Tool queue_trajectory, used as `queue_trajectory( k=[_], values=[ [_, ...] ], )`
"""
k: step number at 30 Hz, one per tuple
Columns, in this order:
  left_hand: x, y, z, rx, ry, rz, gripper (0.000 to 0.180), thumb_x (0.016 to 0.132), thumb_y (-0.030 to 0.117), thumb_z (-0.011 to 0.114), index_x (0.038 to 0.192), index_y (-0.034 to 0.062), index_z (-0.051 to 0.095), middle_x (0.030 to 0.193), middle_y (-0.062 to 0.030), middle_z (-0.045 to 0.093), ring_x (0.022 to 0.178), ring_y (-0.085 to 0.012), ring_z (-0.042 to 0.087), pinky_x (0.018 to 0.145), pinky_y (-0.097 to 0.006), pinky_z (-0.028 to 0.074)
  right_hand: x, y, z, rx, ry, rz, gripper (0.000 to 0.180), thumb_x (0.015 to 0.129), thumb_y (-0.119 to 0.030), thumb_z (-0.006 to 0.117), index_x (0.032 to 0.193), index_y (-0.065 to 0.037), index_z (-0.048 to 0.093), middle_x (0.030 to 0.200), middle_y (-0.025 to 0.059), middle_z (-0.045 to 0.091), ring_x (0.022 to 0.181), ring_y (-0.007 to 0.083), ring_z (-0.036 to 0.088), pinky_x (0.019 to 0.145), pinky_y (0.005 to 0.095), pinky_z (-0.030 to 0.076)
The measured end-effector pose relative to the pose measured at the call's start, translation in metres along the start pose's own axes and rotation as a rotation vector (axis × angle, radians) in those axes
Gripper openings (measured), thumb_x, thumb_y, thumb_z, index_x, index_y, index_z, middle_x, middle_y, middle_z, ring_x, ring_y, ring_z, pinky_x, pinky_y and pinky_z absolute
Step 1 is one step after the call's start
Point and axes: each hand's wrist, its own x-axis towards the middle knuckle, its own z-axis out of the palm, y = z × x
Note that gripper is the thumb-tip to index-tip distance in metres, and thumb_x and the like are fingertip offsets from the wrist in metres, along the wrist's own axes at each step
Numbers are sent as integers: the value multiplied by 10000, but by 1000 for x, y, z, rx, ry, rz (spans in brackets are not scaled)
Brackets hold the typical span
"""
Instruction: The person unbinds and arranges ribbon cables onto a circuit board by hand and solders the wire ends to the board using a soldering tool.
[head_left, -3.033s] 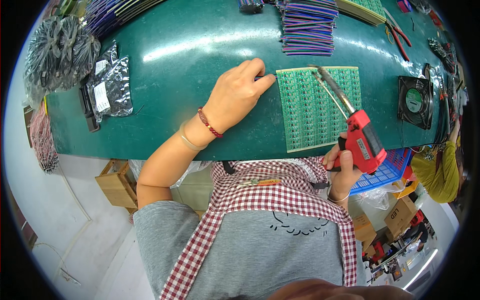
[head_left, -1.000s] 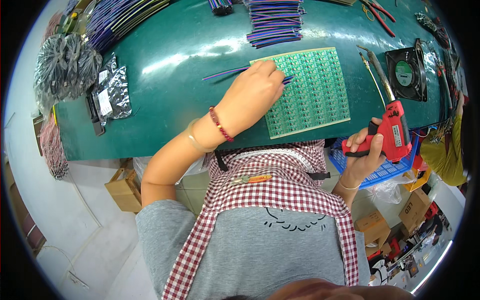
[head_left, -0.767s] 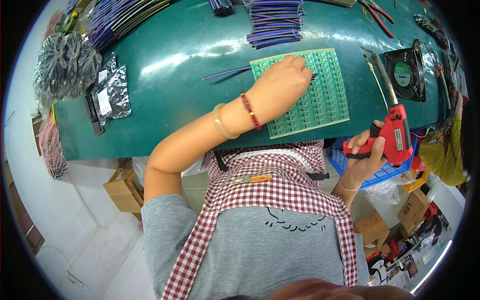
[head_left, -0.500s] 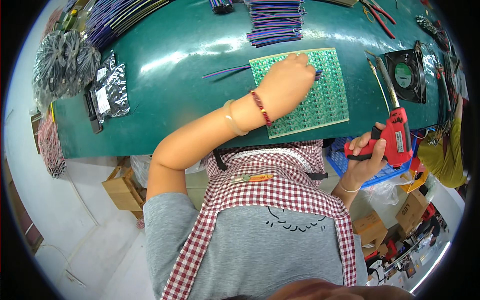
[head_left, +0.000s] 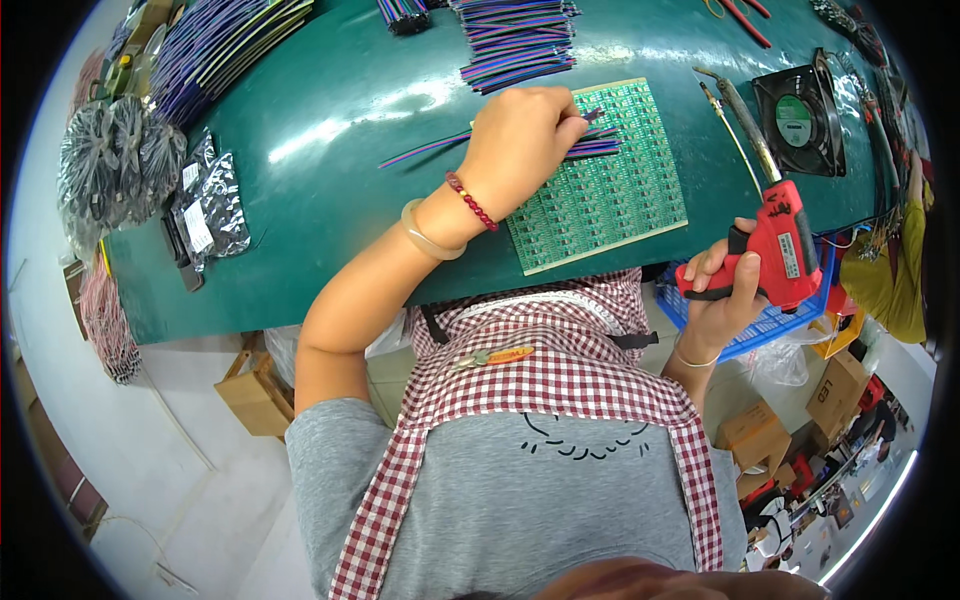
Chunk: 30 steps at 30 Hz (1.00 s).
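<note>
"Bright scene: white glare streaks across the green tabletop (head_left: 330, 210)!"
"And low right, a light strip (head_left: 868, 518) glows white!"
"Focus? Fine rows on the circuit board (head_left: 590, 210) read clearly."
"But the tabletop's near edge bows, small background clutter (head_left: 850, 490) turns mushy, and black swallows the corners!"

Glossy green counter (head_left: 320, 205) streaked with white glare (head_left: 330, 132), pale wall (head_left: 42, 230) at left, light floor (head_left: 390, 380) below, brown box (head_left: 255, 398) beneath the edge, cardboard cartons (head_left: 752, 438) lower right, bright strip light (head_left: 880, 515) beyond
</note>
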Motion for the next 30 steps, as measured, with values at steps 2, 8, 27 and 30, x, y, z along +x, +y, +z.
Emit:
queue_trajectory(
  k=[2, 8, 27, 30],
  values=[
    [3, -3, -3, -8, -17, -17, 174, 849, 177, 746, 823, 7, 718, 763, -152, 718, 670, -330, 692, 637, -413, 538, -1, 0, -1, -9, 2, 3, 408, 1020, -257, 554, 1271, 60, 501, 701, 84, 569, 487, 123, 498, 493, 300, 498],
    [7, -12, -10, -45, -17, -23, 191, 848, 193, 729, 781, 16, 699, 751, -161, 702, 679, -353, 677, 634, -459, 527, -4, 6, -1, -14, 18, 30, 395, 1022, -240, 544, 1268, 67, 498, 700, 85, 566, 487, 120, 500, 489, 295, 500],
    [-75, -40, -73, 161, 149, 130, 115, 813, 10, 754, 914, 44, 711, 842, -79, 602, 770, -253, 616, 663, -362, 520, -38, 21, 14, -201, -419, 316, 567, 990, -350, 659, 1335, 73, 503, 694, 74, 574, 541, 128, 520, 549, 281, 490],
    [-73, -47, -67, 196, 123, 157, 144, 799, 3, 739, 932, 51, 714, 858, -73, 584, 803, -248, 606, 689, -363, 527, -40, 29, 26, -259, -464, 307, 455, 1000, -238, 635, 1318, 68, 526, 662, 66, 569, 523, 119, 506, 506, 262, 420]
  ],
)
